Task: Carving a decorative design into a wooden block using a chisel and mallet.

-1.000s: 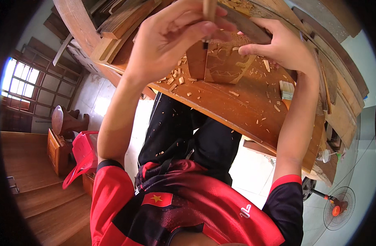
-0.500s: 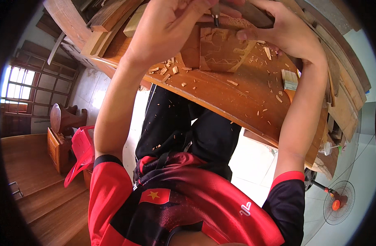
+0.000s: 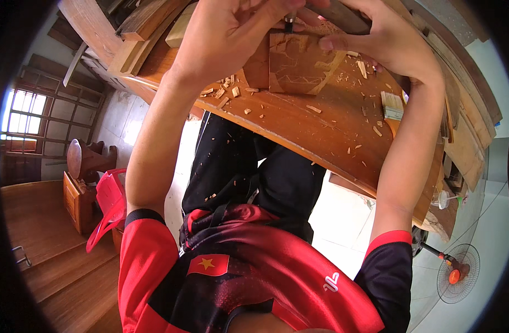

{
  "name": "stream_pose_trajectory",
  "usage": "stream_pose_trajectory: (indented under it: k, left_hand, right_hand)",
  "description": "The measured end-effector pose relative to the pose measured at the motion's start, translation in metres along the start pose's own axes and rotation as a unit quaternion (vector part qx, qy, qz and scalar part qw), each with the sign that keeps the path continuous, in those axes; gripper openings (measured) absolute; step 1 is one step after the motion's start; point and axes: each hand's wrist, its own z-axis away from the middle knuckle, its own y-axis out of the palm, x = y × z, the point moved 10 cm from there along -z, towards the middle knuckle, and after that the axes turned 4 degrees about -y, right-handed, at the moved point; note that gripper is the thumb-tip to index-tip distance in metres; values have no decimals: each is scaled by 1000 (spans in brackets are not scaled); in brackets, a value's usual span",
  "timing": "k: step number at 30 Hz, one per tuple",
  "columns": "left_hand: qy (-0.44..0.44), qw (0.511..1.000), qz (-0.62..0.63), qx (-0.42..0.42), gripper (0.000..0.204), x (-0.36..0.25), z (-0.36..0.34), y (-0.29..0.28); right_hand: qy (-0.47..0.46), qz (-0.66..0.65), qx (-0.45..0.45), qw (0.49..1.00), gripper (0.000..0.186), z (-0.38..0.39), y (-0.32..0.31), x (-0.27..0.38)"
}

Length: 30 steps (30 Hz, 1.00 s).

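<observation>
My left hand [image 3: 238,28] is closed around a slim, pen-like tool [image 3: 289,23] with a silver collar and dark tip; its upper part is out of frame. The tip points down at the far edge of a brown wooden board [image 3: 299,72] with carved or drawn lines and zigzag marks. My right hand [image 3: 390,41] spreads from the right, thumb stretched onto the board's upper right and index finger reaching toward the tool. Its other fingers are partly hidden. Pale wood chips [image 3: 221,93] lie around the board on the wooden table [image 3: 332,133].
A flat brush [image 3: 392,105] lies by my right forearm. Wooden planks [image 3: 149,22] are stacked at the far left, with more boards [image 3: 465,111] along the right. A pink plastic chair [image 3: 109,200] stands left, a fan [image 3: 458,273] lower right.
The tool and my left hand have shifted slightly. The board sits a little higher and farther left in view. My right thumb stays at the board.
</observation>
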Motion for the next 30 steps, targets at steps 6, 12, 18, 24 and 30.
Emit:
stream_pose_trajectory:
  k: [6,12,18,24,30]
  left_hand:
    - [37,999,-26,-7,23,-3,2,-1]
    - [1,1000,18,-18,23,5,0,-2]
    - [10,1000,-7,-22,23,1,0,0]
    - [20,999,-4,-33,24,0,1,0]
    - [22,996,-78,-44,23,-4,3,0]
  right_hand:
    - [11,-6,28,1000,50,0,-4,12]
    - [-15,34,-23,999,49,5,-6,14]
    - [0,34,-25,999,50,6,-6,18]
    - [39,-18,29,999,48,6,-4,14]
    - [-4,17,15,1000,49,0,-1,9]
